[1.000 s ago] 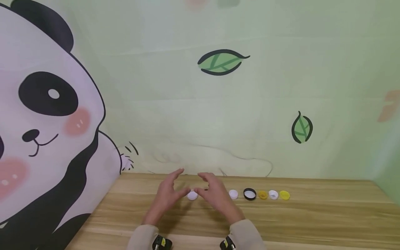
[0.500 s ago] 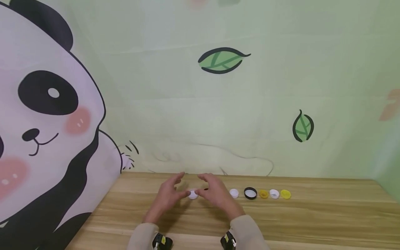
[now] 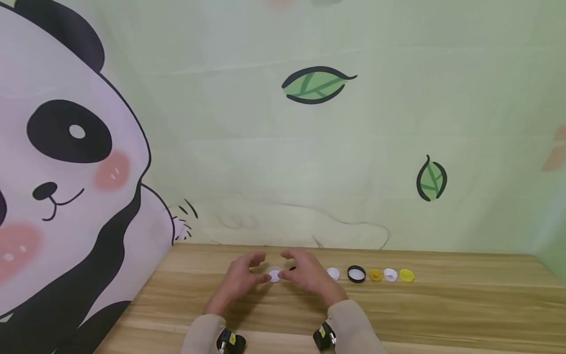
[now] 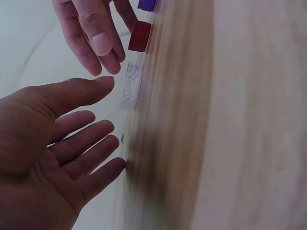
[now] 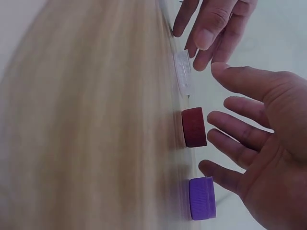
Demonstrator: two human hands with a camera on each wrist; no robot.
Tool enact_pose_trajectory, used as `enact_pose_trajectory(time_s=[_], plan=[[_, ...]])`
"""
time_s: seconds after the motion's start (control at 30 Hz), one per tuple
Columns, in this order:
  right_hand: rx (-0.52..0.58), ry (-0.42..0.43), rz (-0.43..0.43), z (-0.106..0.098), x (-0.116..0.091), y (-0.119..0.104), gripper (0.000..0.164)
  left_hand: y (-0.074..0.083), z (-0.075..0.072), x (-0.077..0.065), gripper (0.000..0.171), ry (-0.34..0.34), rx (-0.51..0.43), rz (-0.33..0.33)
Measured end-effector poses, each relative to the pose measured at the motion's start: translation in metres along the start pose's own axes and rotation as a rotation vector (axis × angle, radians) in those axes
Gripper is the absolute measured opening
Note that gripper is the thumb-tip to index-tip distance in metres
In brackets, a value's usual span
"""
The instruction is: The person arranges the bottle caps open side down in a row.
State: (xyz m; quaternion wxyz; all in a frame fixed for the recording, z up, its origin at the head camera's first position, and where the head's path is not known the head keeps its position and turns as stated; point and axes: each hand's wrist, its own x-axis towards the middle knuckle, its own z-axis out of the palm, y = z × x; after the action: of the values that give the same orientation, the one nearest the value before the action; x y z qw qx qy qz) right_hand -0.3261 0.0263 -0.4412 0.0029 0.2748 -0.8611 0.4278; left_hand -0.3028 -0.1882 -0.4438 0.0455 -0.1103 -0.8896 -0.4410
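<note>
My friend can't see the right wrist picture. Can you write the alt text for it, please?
An open right hand and, at the top, a left hand are near a row of three ridged caps: a clear cap, a red cap and a purple cap. The wooden tabletop appears sideways, filling the left.

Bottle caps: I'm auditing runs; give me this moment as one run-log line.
left hand: holds nothing; right hand: holds nothing; white cap: on table, near both hands; red cap, purple cap: on table, near right hand

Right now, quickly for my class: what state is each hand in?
Left hand: open, holding nothing, near the round white plastic cap.
Right hand: open, holding nothing.
</note>
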Motion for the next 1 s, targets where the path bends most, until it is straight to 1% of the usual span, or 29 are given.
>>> enact_pose_trajectory(time_s=[0.2,0.4,0.57,0.7,0.87,1.0], plan=[[0.029,-0.029,0.030,-0.001,0.000,0.004,0.052,0.001,0.001,0.001,0.053,-0.016,0.037,0.005],[-0.020,-0.050,0.001,0.003,0.001,0.005,0.044,0.000,0.001,-0.001,0.044,-0.045,0.054,-0.009],[-0.034,-0.065,0.005,0.007,0.002,0.003,0.040,-0.002,0.001,-0.001,0.038,-0.037,0.072,0.006],[-0.039,-0.049,0.009,0.009,0.002,0.001,0.038,-0.002,0.003,0.000,0.035,-0.027,0.084,0.007],[-0.057,-0.012,-0.023,0.012,0.002,0.001,0.034,-0.004,0.006,0.002,0.032,-0.024,0.101,0.008],[-0.061,0.005,-0.025,0.014,0.002,0.002,0.031,-0.003,0.008,0.003,0.031,-0.021,0.103,0.013]])
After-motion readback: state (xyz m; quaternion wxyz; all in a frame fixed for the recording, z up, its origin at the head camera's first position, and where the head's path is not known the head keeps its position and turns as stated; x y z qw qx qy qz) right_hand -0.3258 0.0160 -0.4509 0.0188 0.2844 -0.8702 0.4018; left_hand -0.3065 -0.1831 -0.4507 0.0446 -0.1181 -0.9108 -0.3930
